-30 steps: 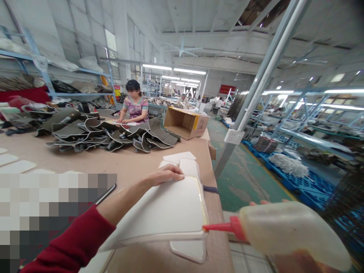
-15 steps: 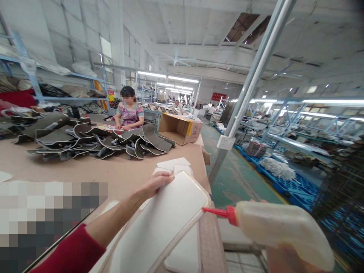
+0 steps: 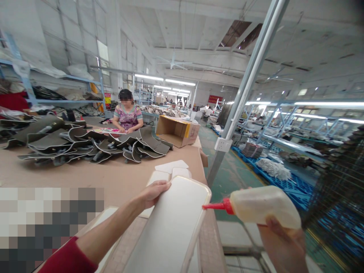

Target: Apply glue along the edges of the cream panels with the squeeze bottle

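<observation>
A large white panel (image 3: 173, 223) with rounded corners and a glossy, yellowish border lies lengthwise before me, its far end near the table edge. My left hand (image 3: 156, 192) grips its upper left edge, the thumb side on top and the other fingers partly hidden. In my right hand (image 3: 283, 237) is a squeeze glue bottle (image 3: 261, 206), held on its side, with pale yellowish liquid inside. Its red nozzle (image 3: 217, 206) points left, and the tip meets the panel's right border. Smaller white pieces (image 3: 172, 165) rest on the table just beyond the panel.
Dark grey-green pieces with pale edges (image 3: 96, 142) are heaped across the brown table (image 3: 119, 170). Behind them a co-worker (image 3: 127, 115) sits. An open cardboard box (image 3: 178, 131) stands at the far right corner. A metal post (image 3: 241, 87) rises beside the table; blue pallets (image 3: 273, 176) lie right.
The bottle and my right hand have drawn left and up in view, the nozzle staying at the panel's right border. My left hand has shifted slightly left and down, still gripping the panel.
</observation>
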A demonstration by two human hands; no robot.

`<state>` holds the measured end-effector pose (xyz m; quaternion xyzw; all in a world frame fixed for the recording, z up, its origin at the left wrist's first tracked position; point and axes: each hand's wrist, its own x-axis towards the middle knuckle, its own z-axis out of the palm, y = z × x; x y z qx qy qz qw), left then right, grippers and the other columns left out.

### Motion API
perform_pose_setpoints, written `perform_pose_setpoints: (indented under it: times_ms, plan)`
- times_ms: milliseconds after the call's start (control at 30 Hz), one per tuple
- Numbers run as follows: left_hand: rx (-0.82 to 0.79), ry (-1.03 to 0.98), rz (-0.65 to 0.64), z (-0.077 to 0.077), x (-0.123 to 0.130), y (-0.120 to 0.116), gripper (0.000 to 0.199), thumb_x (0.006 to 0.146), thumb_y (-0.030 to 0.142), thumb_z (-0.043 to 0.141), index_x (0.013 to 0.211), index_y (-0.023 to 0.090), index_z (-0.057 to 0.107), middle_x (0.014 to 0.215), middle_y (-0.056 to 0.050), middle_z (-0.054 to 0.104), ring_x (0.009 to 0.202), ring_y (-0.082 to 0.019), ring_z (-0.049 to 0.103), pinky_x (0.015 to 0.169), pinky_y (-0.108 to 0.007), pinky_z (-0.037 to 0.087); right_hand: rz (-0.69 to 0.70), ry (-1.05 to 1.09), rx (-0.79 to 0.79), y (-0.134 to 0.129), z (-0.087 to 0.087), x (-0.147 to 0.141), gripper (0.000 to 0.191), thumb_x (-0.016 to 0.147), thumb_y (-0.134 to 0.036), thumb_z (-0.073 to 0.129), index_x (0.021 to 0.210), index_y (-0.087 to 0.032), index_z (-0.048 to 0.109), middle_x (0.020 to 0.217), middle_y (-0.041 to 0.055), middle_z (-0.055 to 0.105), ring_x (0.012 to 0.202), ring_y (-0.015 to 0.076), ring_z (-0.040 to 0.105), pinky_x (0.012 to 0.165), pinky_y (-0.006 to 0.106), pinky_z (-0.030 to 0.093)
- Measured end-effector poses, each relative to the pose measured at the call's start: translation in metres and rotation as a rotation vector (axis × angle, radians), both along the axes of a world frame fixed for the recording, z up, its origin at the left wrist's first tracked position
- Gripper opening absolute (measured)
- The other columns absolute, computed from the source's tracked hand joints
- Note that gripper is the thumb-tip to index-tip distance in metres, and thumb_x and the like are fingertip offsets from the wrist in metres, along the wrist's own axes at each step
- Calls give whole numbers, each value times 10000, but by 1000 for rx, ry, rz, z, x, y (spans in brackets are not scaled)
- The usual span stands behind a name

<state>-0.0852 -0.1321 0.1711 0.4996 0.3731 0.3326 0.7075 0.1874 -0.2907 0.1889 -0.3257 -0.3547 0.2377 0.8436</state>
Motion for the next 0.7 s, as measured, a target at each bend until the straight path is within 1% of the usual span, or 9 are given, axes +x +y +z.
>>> perform_pose_setpoints:
  times_ms: [100,233,367,433,533,633,700]
  plan:
    - [-21,27,-4,-7,-3,0,578,393,560,824,653,166,490,533,61,544,485,-71,450,473,-191,315,38,3,-26,3,-4,2,683,602,-262,817,1235,-206,566,1042,128,673,954,336,632,916,577,440]
    - [-40,48,-1,-15,-6,-2,577,387,563,822,643,160,497,524,56,546,479,-72,454,473,-195,316,48,-1,-60,3,-14,4,666,617,-264,801,1238,-208,565,1063,134,666,1012,359,606,923,571,434]
    - [-57,46,-7,-20,-10,-2,580,391,565,820,655,156,505,537,49,561,488,-80,477,484,-200,333,93,24,-101,2,-20,4,707,576,-212,811,1237,-202,563,1094,126,656,1038,353,594,956,536,415]
    - [-66,39,-10,-22,-11,-1,573,401,557,822,662,158,503,543,49,567,493,-83,488,490,-202,345,93,62,-130,3,-20,1,733,533,-199,822,1222,-199,573,1087,120,661,1020,349,603,973,529,399]
    - [-70,14,-20,-24,-13,-1,558,424,540,825,674,157,506,555,47,576,506,-86,507,505,-203,367,50,93,-152,4,-21,-2,752,487,-205,831,1199,-205,588,1052,107,675,950,333,631,1001,532,363]
    - [-76,-4,-23,-26,-14,0,557,432,533,829,681,159,500,560,46,580,513,-89,523,510,-204,380,24,91,-172,3,-23,-4,745,482,-208,829,1189,-209,593,1015,94,687,894,311,649,1033,525,312]
    - [-82,-8,-19,-27,-15,1,563,428,527,834,694,160,499,566,45,585,518,-90,531,517,-204,392,30,94,-189,2,-24,-5,735,489,-217,825,1187,-200,595,1000,96,690,902,312,648,1037,517,308]
